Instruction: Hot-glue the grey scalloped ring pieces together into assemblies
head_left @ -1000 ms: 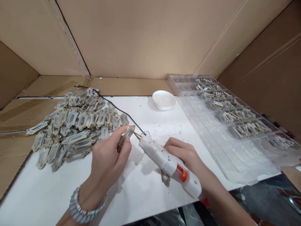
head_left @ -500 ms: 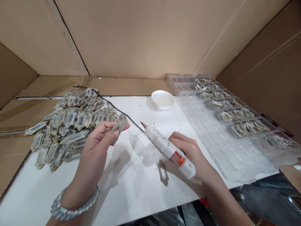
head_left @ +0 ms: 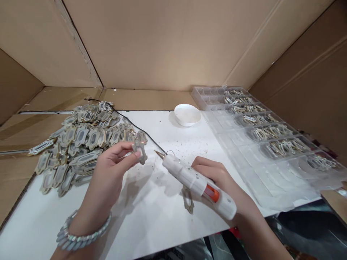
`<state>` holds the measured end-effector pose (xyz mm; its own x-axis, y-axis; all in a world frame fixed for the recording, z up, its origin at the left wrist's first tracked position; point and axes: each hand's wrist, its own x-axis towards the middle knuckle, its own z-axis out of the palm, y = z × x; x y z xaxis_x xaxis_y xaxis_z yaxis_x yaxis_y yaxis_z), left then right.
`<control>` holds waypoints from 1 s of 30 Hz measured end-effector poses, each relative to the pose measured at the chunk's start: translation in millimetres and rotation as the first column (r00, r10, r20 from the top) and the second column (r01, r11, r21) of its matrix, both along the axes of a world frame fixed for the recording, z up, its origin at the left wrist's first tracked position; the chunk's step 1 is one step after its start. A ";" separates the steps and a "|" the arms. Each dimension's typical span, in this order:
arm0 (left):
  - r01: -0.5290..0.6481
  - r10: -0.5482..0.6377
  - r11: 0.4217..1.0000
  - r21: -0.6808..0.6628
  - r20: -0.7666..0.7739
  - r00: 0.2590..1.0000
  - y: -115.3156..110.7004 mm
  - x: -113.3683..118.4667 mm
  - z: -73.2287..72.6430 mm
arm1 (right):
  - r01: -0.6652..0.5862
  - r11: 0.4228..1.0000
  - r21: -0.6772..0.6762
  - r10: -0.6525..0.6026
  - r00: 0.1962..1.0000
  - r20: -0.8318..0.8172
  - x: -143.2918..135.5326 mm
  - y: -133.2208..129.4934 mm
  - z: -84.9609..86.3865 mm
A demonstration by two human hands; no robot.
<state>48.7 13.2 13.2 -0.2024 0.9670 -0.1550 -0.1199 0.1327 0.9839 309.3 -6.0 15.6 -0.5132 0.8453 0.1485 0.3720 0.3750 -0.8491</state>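
Note:
Between thumb and fingers, my left hand (head_left: 116,162) pinches a small grey frame-shaped piece (head_left: 140,152) with scalloped edges, tilted toward me above the table. My right hand (head_left: 214,171) is wrapped round a white hot glue gun (head_left: 189,177) with an orange window. Its pointed metal nozzle (head_left: 159,154) points left at the held piece, a short gap apart. Beneath the glue gun another grey frame piece (head_left: 187,202) lies on the white tabletop, partly covered by the gun.
A heap of similar frame pieces (head_left: 84,141) covers the table's left side. The gun's black cord (head_left: 135,125) runs past it. A white bowl (head_left: 187,115) stands at the back. On the right lie clear compartment trays (head_left: 244,162) with frames in several slots. Cardboard walls (head_left: 162,47) enclose the table.
My left hand has turned the frame piece so its face shows more. The glue gun has shifted slightly down and left, its nozzle nearer the piece, now overlapping the loose frame.

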 end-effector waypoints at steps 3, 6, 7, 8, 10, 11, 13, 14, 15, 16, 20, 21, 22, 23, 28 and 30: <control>-0.008 0.009 0.999 0.034 -0.034 0.999 -0.6 0.5 -1.3 | -0.054 0.998 -0.025 0.055 0.998 0.035 -4.4 -0.7 2.2; -0.009 0.015 0.997 0.083 -0.072 0.997 -1.9 0.7 -1.5 | -0.095 0.995 -0.041 0.098 0.992 0.081 -9.0 -0.5 3.7; -0.004 0.012 0.995 0.101 -0.085 0.996 -2.5 0.7 -1.4 | -0.102 0.994 -0.045 0.105 0.991 0.084 -10.0 -0.4 3.9; 0.003 0.008 0.993 0.116 -0.099 0.995 -3.0 0.7 -1.2 | -0.102 0.994 -0.048 0.106 0.991 0.086 -10.6 -0.4 3.9; 0.016 0.001 0.990 0.137 -0.127 0.992 -3.9 0.7 -1.1 | -0.092 0.995 -0.043 0.096 0.992 0.084 -10.8 -0.5 3.4; 0.023 -0.003 0.989 0.145 -0.140 0.990 -4.1 0.7 -1.3 | -0.089 0.995 -0.038 0.092 0.992 0.083 -10.6 -0.8 3.0; 0.038 -0.013 0.986 0.160 -0.156 0.988 -4.2 0.8 -1.9 | -0.085 0.996 -0.031 0.088 0.993 0.084 -9.9 -1.4 2.2; 0.046 -0.018 0.984 0.171 -0.161 0.987 -4.2 0.8 -2.3 | -0.082 0.996 -0.032 0.085 0.993 0.086 -9.6 -1.6 1.9; 0.058 -0.027 0.982 0.181 -0.166 0.986 -4.2 0.8 -2.6 | -0.081 0.996 -0.033 0.083 0.993 0.089 -9.4 -1.8 1.7; 0.070 -0.037 0.979 0.190 -0.171 0.985 -4.3 0.8 -2.8 | -0.078 0.996 -0.038 0.081 0.992 0.094 -9.3 -1.9 1.6; 0.095 -0.056 0.975 0.201 -0.191 0.980 -5.3 0.9 -1.1 | -0.086 0.995 -0.044 0.090 0.991 0.101 -9.4 -1.3 2.4; 0.094 -0.054 0.975 0.201 -0.195 0.979 -5.6 1.0 -0.3 | -0.085 0.995 -0.045 0.089 0.991 0.102 -9.5 -1.2 3.0; 0.092 -0.051 0.975 0.201 -0.199 0.979 -5.8 1.3 0.6 | -0.082 0.996 -0.046 0.086 0.991 0.102 -9.5 -1.1 3.6; 0.091 -0.050 0.975 0.203 -0.199 0.979 -6.1 1.5 1.4 | -0.077 0.996 -0.047 0.082 0.991 0.104 -9.5 -1.0 4.2; 0.089 -0.042 0.968 0.235 -0.199 0.979 -7.0 1.8 3.0 | -0.087 0.995 -0.053 0.091 0.992 0.092 -9.8 -0.5 5.8; 0.091 -0.039 0.966 0.242 -0.209 0.977 -7.3 1.8 3.0 | -0.083 0.995 -0.055 0.088 0.992 0.094 -10.1 -0.4 5.3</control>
<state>50.6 5.9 16.1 -0.1400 0.9817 0.1294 0.0845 -0.1183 0.9894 299.1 -6.4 20.8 -0.5935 0.8031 0.0528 0.4214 0.3660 -0.8297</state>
